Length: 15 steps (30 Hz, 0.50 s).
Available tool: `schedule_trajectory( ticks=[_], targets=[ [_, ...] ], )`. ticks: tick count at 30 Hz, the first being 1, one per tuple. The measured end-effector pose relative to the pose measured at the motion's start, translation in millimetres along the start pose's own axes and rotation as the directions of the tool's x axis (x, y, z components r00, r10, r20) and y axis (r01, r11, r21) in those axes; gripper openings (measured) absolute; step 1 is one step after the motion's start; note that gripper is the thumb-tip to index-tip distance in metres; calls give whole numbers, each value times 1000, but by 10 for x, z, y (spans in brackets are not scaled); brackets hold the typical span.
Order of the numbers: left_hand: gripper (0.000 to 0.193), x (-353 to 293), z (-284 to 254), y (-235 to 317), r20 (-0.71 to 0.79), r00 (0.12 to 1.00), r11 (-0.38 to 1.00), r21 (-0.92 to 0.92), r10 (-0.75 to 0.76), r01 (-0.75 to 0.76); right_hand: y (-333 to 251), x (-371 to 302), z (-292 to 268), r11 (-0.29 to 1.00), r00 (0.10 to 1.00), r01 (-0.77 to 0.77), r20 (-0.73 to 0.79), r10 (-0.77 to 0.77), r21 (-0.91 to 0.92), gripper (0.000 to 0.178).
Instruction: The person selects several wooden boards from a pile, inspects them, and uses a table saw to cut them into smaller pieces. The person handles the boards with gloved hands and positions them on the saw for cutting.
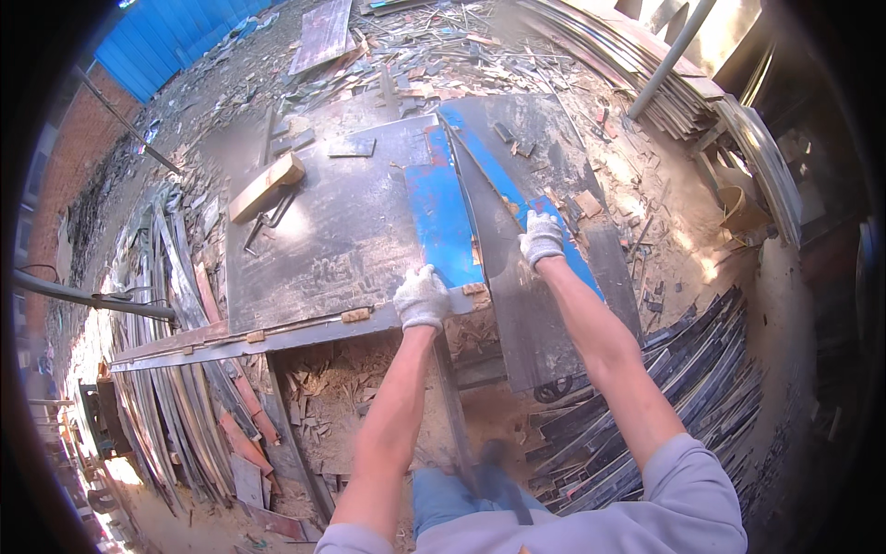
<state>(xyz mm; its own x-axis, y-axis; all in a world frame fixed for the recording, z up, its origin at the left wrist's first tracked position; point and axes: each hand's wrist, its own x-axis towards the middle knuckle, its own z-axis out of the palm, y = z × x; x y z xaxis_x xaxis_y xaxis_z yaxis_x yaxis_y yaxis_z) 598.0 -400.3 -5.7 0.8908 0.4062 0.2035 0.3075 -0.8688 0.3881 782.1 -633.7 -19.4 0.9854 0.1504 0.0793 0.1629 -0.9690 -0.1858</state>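
Both hands wear white knit gloves. My left hand [422,297] is closed at the near edge of a worn dark board with a blue painted band [441,217], beside the metal front rail [305,332] of the work table. To the right, my right hand [542,237] is closed on a blue-faced wooden board [583,270], with its fingers at the top of that piece. A narrow dark gap runs between the two sides of the surface. The fingertips and undersides of both boards are partly hidden.
A wooden block [266,188] and a bent metal bar [269,223] lie on the table's left part. Small offcuts [353,148] are scattered on top. Long strips [198,369] are heaped at left, more strips [655,425] at lower right. Stacked boards [646,83] stand far right.
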Motion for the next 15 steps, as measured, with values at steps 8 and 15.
schedule_trajectory(
  ticks=[8,15],
  targets=[
    [29,-29,-456,1,87,991,993,65,-105,100,-460,692,-412,997,997,82,13,-82,8,53],
    [28,-1077,-669,279,86,996,1000,-5,-4,5,-667,1665,-713,999,1000,-3,-17,4,34,84]
  ],
)
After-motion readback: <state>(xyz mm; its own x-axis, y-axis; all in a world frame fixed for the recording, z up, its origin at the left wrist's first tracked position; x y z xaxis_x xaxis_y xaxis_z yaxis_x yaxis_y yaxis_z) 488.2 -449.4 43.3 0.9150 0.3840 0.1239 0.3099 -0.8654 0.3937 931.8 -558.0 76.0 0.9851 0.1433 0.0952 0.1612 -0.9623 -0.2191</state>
